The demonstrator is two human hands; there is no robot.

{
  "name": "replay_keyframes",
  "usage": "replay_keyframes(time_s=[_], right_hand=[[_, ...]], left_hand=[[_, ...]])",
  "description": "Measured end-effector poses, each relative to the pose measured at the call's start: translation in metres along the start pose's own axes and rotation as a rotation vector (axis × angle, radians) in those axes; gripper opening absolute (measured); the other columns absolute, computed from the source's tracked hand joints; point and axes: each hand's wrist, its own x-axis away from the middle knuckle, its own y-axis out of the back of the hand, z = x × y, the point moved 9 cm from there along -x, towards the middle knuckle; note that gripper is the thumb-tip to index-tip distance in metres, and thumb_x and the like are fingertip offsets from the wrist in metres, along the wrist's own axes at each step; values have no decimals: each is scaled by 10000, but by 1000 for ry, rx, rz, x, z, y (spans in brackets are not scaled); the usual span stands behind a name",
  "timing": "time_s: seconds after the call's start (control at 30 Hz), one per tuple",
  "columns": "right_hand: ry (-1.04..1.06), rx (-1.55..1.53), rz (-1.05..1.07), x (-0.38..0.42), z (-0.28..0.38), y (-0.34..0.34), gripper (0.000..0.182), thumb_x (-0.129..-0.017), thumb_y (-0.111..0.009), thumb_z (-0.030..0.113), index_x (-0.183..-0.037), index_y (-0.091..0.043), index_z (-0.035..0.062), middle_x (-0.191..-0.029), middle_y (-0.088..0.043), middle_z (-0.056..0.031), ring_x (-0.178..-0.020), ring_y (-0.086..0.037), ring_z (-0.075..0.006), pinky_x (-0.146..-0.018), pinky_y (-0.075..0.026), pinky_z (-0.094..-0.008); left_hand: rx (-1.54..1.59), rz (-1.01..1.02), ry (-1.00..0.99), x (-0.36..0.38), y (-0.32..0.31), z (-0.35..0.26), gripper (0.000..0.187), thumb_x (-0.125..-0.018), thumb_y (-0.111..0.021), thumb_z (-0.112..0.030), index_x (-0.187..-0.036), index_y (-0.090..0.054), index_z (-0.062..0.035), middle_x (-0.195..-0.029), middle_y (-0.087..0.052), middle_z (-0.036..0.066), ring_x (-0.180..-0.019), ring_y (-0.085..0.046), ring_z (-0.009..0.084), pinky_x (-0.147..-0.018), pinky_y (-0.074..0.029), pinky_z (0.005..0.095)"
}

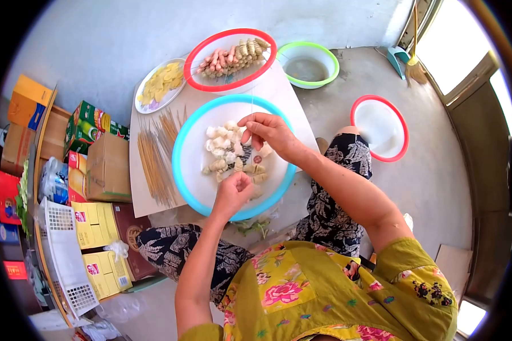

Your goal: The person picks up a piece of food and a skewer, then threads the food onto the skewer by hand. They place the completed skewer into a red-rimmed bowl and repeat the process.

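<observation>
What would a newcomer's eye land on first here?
Probably the big blue-rimmed basin in the middle, with the left hand and right hand working over pale pieces. Just beyond it, a red-rimmed basin holds pinkish and tan pieces. The bright yellow slices on the plate to its left also stand out.

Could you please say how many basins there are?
4: a blue-rimmed one nearest, a red-rimmed one behind it, a green-rimmed one beside that, another red-rimmed one at right.

Bare basin floor (194, 170) left of the left fingers (243, 181) leaves room; food pieces (217, 142) crowd beyond them, inside the blue rim (177, 153).
</observation>
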Motion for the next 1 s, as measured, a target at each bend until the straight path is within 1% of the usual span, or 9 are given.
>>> replay_keyframes(time_s=[0.13,0.3,0.43,0.53,0.6,0.7,0.8,0.87,1.0], right_hand=[[82,-42,-2,3,13,-2,203,-974,-443,127,-1062,-588,16,-760,-642,-57,-524,-506,-69,-498,-424,-195],[118,-49,-32,6,22,4,214,-978,-426,120,-1069,-588,13,-739,-628,-48,-522,-507,-68,-501,-426,-196],[230,-8,-175,7,41,25,257,-969,-458,167,-1090,-585,-22,-747,-632,-53,-537,-513,-69,-515,-429,-205],[369,-114,-295,4,50,59,259,-954,-470,172,-1095,-575,-19,-752,-634,-70,-560,-502,-82,-541,-419,-216],[317,-210,-318,2,48,71,255,-955,-465,174,-1103,-568,-5,-753,-632,-71,-541,-476,-92,-542,-403,-226],[246,-138,-244,4,43,64,278,-953,-458,160,-1162,-539,-4,-723,-618,-68,-529,-462,-93,-521,-393,-226],[192,-61,-232,7,39,52,298,-967,-450,174,-1198,-532,3,-687,-587,-42,-525,-443,-78,-499,-371,-195],[189,-50,-223,5,36,51,299,-966,-450,172,-1201,-534,9,-680,-584,-41,-518,-438,-75,-493,-366,-196],[173,-11,-211,4,34,48,295,-962,-449,170,-1197,-546,21,-672,-580,-41,-514,-435,-66,-480,-354,-193]], left_hand=[[48,-10,22,3,-1,-6,92,-834,-610,-38,-804,-524,-44,-668,-534,-35,-545,-496,31,-487,-400,179],[11,5,14,5,7,1,57,-855,-616,-56,-852,-559,-46,-696,-541,-42,-577,-491,24,-517,-402,179],[-1,-7,-8,6,17,8,36,-865,-609,-68,-881,-580,-52,-710,-555,-43,-583,-490,26,-529,-405,185],[-114,-43,-10,3,34,19,59,-842,-611,-71,-871,-610,-19,-705,-570,-30,-617,-504,35,-542,-416,203],[-158,-71,9,-1,46,26,64,-835,-615,-77,-856,-614,-17,-692,-576,-19,-617,-514,41,-544,-422,209],[-355,-112,-18,-11,62,28,65,-850,-606,-82,-848,-606,-16,-692,-573,-14,-579,-512,48,-531,-424,208],[-499,-83,-55,-19,62,37,77,-804,-614,-60,-853,-610,-1,-713,-609,40,-607,-560,103,-577,-462,251],[-760,-17,-129,-22,51,40,122,-777,-603,-76,-878,-654,-30,-812,-665,106,-737,-636,245,-674,-496,345],[-771,94,-64,-31,35,66,231,-752,-615,-53,-981,-639,-38,-829,-650,131,-764,-629,236,-696,-493,328]])
